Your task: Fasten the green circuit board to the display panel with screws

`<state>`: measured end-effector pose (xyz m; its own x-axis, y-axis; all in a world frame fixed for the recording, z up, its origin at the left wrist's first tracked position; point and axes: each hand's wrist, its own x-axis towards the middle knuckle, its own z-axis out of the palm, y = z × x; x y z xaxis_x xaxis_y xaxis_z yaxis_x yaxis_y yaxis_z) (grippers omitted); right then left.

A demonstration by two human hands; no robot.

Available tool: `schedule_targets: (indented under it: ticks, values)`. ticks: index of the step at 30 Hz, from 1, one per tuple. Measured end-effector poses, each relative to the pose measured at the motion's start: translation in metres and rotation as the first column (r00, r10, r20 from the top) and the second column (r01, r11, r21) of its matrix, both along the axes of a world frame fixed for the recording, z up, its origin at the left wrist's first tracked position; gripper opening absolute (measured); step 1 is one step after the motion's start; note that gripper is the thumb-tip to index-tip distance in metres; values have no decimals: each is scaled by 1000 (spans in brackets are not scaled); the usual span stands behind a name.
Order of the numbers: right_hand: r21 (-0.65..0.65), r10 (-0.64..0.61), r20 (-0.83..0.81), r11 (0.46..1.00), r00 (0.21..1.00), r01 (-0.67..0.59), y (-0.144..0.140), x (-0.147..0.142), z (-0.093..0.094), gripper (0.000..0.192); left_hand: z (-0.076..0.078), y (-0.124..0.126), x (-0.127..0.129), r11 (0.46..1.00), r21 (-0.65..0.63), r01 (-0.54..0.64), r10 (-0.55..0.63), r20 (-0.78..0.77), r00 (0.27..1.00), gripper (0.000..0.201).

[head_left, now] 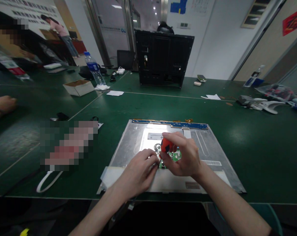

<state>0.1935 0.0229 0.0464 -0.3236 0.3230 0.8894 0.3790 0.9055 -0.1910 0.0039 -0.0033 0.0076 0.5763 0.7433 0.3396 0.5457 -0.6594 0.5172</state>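
Note:
My right hand (184,154) grips the red-and-black handle of a screwdriver (166,145), which points down at a small green circuit board (176,154). That board lies on the silver metal back of a display panel (200,141), flat on the table before me. Close by the screwdriver's tip, my left hand (142,168) has its fingers pinched together; whether they hold the shaft or some small part is hidden. Along the panel's far edge runs a blue circuit strip (168,124), with a flat pale cable (186,132) attached.
A black frame (164,59) stands upright at the back of the green table (261,144). Left are a white box (79,88), a water bottle (94,68), a blurred-out item (69,144) and another person's hand (3,106). White-handled tools (264,104) lie right.

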Motion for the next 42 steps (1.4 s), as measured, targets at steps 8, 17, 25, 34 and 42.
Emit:
schedule_targets:
  ticks: [8, 17, 25, 34, 42]
  values:
    - [16, -71, 6, 997, 997, 71, 0, 2, 1, 39, -7, 1, -2, 999, 45, 3, -4, 9, 1000, 13]
    - [-20, -81, 14, 996, 997, 82, -2, 2, -1, 48, -2, 0, -1, 1000, -4, -4, 4, -24, 1000, 15]
    - [-19, -9, -7, 1000, 1000, 9, 0, 0, -3, 51, 0, 0, 0, 1000, 4, -8, 8, -4, 1000, 12]
    - [17, -53, -26, 998, 998, 54, 1, 1, 0, 36, -2, 0, -1, 1000, 24, -5, 5, -17, 1000, 14]
    - [7, -83, -8, 997, 997, 83, -2, 1, 3, 36, -6, 1, -2, 1000, -3, 6, -6, -21, 1000, 15]
